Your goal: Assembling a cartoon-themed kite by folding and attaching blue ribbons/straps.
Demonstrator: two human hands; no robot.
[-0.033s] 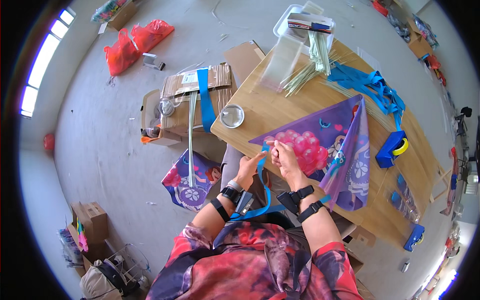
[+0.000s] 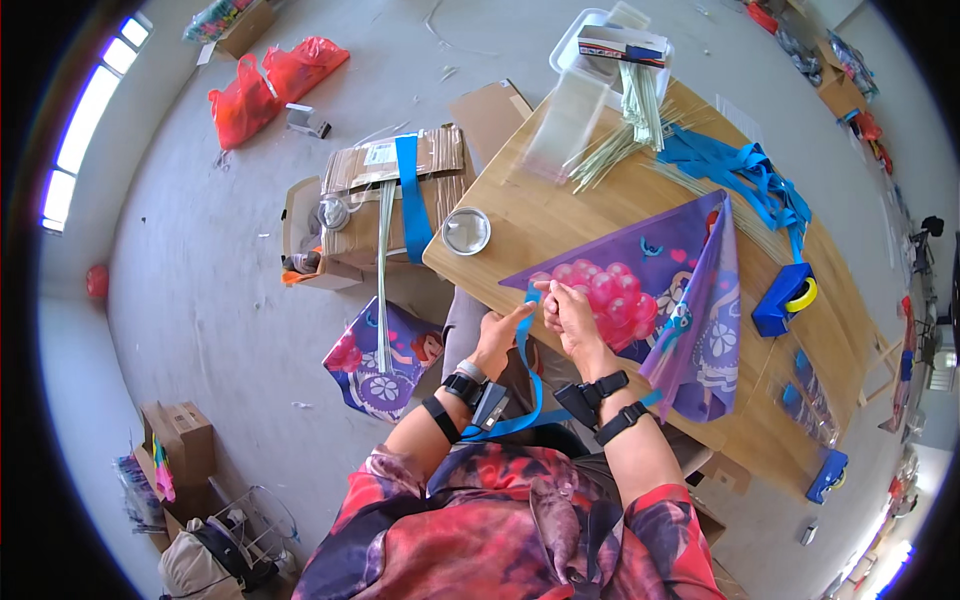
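Observation:
A long blue ribbon (image 2: 534, 385) runs from the pointed left corner of a purple printed sheet (image 2: 588, 240), shaped like a kite sail, and loops down to my lap. The thumb and fingers of my left hand (image 2: 494, 338) are closed on this ribbon close to the table's edge. My right hand (image 2: 570, 312) is closed in a pinch at the ribbon's upper end, over the same corner; its fingertips partly hide what lies between them. Pink balloons are printed on the sheet, and its right side is folded over, hanging past the table's front edge.
On the wooden table (image 2: 500, 215) are a round clear container (image 2: 465, 232), pale thin rods (image 2: 640, 110), a heap of blue ribbon (image 2: 745, 170) and a blue tape dispenser (image 2: 783, 303). A carton (image 2: 350, 225) stands left of it, above another printed sheet (image 2: 385, 375).

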